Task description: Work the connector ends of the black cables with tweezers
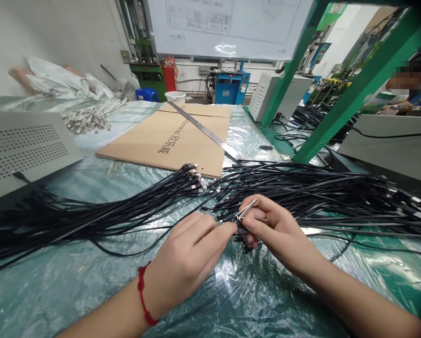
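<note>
My right hand [276,227]: closed on slim silver tweezer-like metal tool [248,208]. My left hand [191,249]: fingertips just beside it, grip unclear. Beyond: left heap of thin black cables [126,211]; right heap, likewise [319,188]. Apparently mid-piece (finished heap: indeterminable).

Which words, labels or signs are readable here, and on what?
Cardboard: Latin letters, seemingly ending "win", and Chinese characters, too blurred to quote surely.
White board: table text, too small.
Metal ruler: markings too small.
Blue machine: label too small.
Green sign: too blurred.
</note>
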Available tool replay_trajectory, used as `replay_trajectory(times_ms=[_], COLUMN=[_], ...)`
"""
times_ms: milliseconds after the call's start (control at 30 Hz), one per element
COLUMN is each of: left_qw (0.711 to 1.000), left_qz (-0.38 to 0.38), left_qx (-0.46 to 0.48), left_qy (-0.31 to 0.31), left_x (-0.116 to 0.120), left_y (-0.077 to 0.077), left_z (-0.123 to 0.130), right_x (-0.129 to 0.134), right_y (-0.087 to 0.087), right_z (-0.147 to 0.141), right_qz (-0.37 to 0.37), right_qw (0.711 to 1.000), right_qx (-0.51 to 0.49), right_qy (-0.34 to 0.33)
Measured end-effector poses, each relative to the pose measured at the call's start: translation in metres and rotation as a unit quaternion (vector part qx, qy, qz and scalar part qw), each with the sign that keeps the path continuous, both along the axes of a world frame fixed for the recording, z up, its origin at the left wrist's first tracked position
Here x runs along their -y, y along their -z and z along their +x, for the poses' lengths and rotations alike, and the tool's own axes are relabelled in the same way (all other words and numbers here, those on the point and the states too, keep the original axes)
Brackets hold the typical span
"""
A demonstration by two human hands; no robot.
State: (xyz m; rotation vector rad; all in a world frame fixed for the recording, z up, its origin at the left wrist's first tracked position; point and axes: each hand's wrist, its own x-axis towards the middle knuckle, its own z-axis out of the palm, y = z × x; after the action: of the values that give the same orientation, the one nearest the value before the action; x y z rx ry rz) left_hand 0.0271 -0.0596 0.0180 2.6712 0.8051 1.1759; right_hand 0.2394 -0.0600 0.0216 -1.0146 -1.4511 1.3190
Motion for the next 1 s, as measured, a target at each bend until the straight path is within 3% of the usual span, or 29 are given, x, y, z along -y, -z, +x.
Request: replay_trajectory(times_ms=[100, 167, 233, 300, 433, 600, 1000], left_qw=[1.0, 1.0, 1.0, 1.0, 1.0, 1.0, 0.999], left_qz=[0.007, 0.01, 0.009, 0.007, 0.0, -0.002, -0.014], left_qx=[-0.005, -0.009, -0.011, -0.011, -0.014, -0.018, -0.031], left_qy=[-0.006, -0.016, -0.019, -0.015, -0.014, -0.017, -0.017], left_x=[0.001, 0.001, 0.002, 0.001, 0.001, 0.001, 0.002], left_y=[-0.002, -0.003, -0.004, -0.003, -0.001, -0.001, 0.0], left_z=[0.0, 0.001, 0.002, 0.003, 0.003, 0.004, 0.003], right_x=[0.003, 0.007, 0.012, 0.016, 0.018, 0.016, 0.015], right_y=[0.002, 0.003, 0.004, 0.004, 0.003, 0.005, 0.008], right_z=[0.002, 0.004, 0.006, 0.007, 0.007, 0.007, 0.007], right_qz=[0.114, 0.262, 0.383, 0.446, 0.474, 0.479, 0.449], right_qw=[0.986, 0.943, 0.894, 0.863, 0.842, 0.836, 0.844], right_qx=[0.096, 0.166, 0.205, 0.225, 0.253, 0.265, 0.291], right_qy=[0.07, 0.119, 0.112, 0.078, 0.054, 0.048, 0.034])
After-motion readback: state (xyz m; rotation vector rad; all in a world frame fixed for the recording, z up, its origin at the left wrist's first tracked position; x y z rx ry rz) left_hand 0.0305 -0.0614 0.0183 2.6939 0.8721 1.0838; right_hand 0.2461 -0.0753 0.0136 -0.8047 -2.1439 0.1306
